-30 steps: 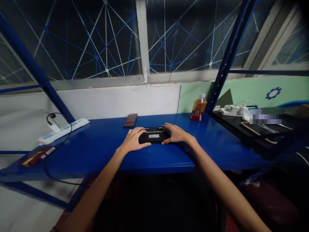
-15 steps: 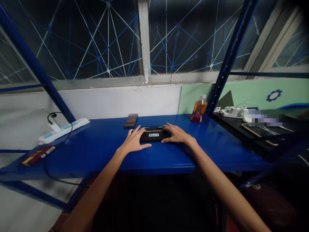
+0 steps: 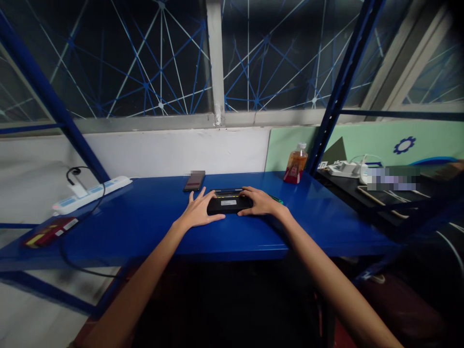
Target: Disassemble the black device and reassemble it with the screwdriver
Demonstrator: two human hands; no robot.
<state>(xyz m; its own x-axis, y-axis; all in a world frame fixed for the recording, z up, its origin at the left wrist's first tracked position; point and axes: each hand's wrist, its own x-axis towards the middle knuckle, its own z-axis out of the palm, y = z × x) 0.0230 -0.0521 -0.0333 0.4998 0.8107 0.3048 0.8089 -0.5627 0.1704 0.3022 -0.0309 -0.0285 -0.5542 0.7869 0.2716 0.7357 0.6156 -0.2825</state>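
Note:
A flat black case with a pale label and a row of yellow marks lies on the blue table. A dark strip, perhaps a lid or tray, runs along its far side. My left hand holds the case's left end, thumb along the near edge and index finger at the far corner; its other fingers are spread and raised. Around the right end curls my right hand, fingers on top and thumb at the near side. A small green-tipped thing lies partly hidden behind my right wrist.
A phone lies behind my left hand. The drink bottle stands at the back right. On the left are a power strip with a black cable and a red box. Blue posts frame the table; chargers and cables occupy the neighbouring black surface.
The fingers of my left hand have spread and lifted a little, while its thumb stays at the case's near edge. My right hand keeps its hold. The view has shifted slightly.

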